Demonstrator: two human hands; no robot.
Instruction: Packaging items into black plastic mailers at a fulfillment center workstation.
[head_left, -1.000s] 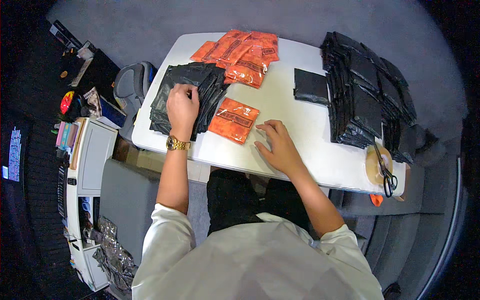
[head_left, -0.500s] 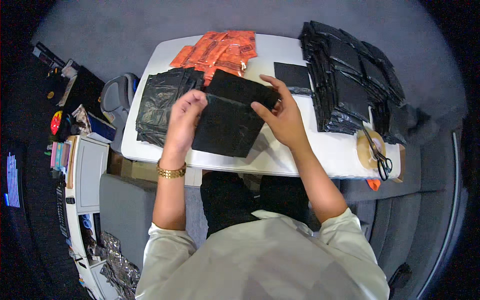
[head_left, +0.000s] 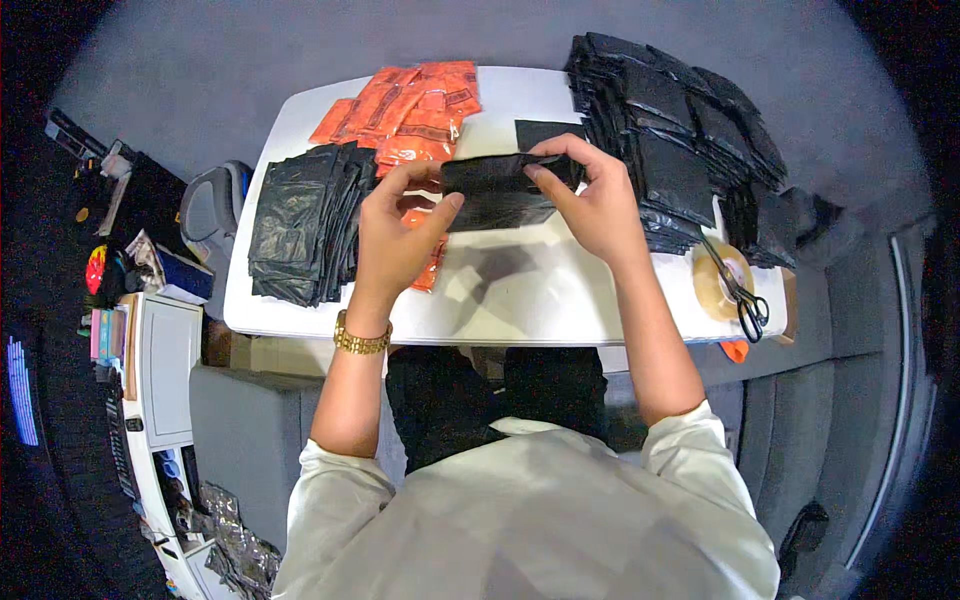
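left hand (head_left: 400, 235) and right hand (head_left: 604, 207) grasping a black plastic bag (head_left: 497, 197) between thumbs and fingers, one at either end, the bag raised above the white table (head_left: 565, 312); partly hidden by the left hand, a single orange packet (head_left: 432, 272); at left, a stack of black bags (head_left: 300, 225) beside a heap of orange packets (head_left: 395, 108); at right, piled black packages (head_left: 672, 165), with scissors (head_left: 739, 293) lying across a tape roll (head_left: 708, 288)

Your left hand (head_left: 402, 232) and right hand (head_left: 602, 205) hold a black bag (head_left: 492, 198) at opposite ends above the white table (head_left: 575, 312); orange packets (head_left: 385, 112) lie beyond.
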